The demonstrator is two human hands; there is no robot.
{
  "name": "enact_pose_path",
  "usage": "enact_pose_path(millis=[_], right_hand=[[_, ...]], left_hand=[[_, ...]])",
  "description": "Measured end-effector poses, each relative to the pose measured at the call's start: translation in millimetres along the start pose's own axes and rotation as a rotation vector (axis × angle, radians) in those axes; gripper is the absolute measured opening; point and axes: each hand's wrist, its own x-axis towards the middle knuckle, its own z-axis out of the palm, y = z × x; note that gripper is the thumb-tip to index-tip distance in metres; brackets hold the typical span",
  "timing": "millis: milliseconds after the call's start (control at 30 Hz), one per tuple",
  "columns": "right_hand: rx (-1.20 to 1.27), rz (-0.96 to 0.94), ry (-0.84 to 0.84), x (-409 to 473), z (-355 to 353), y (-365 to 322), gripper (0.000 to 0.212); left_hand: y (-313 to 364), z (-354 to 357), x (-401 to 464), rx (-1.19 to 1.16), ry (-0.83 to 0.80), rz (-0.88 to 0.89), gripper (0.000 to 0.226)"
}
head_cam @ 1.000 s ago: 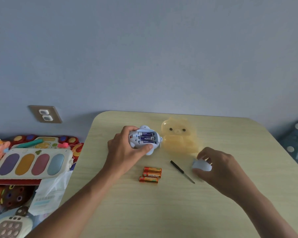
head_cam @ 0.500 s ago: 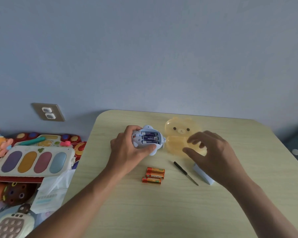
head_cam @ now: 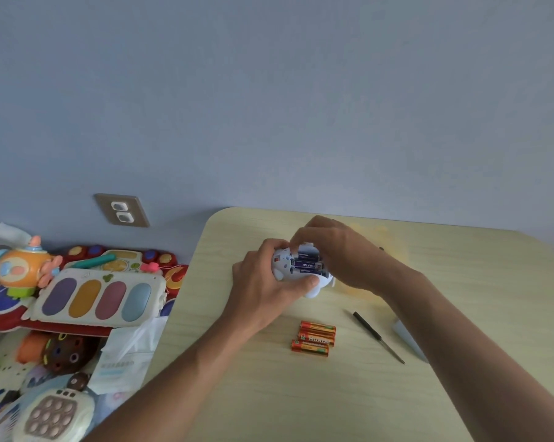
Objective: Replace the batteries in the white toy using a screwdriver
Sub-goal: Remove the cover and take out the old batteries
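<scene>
On the pale wooden surface (head_cam: 269,393), three orange batteries (head_cam: 313,338) lie side by side, a slim black-handled screwdriver (head_cam: 378,337) just right of them. Farther back, the left hand (head_cam: 262,288) grips the small white plastic toy (head_cam: 293,269), its compartment open, while the right hand (head_cam: 339,250) curls its fingertips onto the dark blue batteries (head_cam: 307,261) inside.

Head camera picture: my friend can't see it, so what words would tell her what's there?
Two hands work on a white toy above a table: the left hand holds it, the right hand reaches into its open battery slot. Three orange batteries and a screwdriver lie nearby.
</scene>
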Motion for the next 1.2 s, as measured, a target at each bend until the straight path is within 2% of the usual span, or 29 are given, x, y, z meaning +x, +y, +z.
enact_pose_path(millis=[267, 600, 667, 767, 833, 1000, 1200], right_hand=[[-0.011, -0.092, -0.115, 6, -5, 5, 0.045], [-0.129, -0.127, -0.145, 9, -10, -6, 0.043], [-0.124, -0.123, -0.120, 7, -8, -7, 0.041], [-0.078, -0.146, -0.060, 3, -1, -9, 0.013], [-0.032, -0.131, 0.001, 2, 3, -8, 0.003], [0.155, 0.008, 0.150, -3, 6, -6, 0.017], [0.170, 0.057, 0.196, -4, 10, -10, 0.010]], left_hand=[[4, -9, 1, -0.037, -0.076, -0.006, 0.067], [1, -8, 0, -0.020, -0.069, 0.024, 0.060], [2, -8, 0, -0.018, -0.066, 0.030, 0.060], [-1, -7, 1, -0.017, -0.052, 0.020, 0.060], [-5, -5, 2, -0.014, -0.048, 0.004, 0.062], [-9, -4, 2, -0.012, -0.037, 0.002, 0.065], [-12, -3, 4, -0.023, -0.035, -0.011, 0.064]])
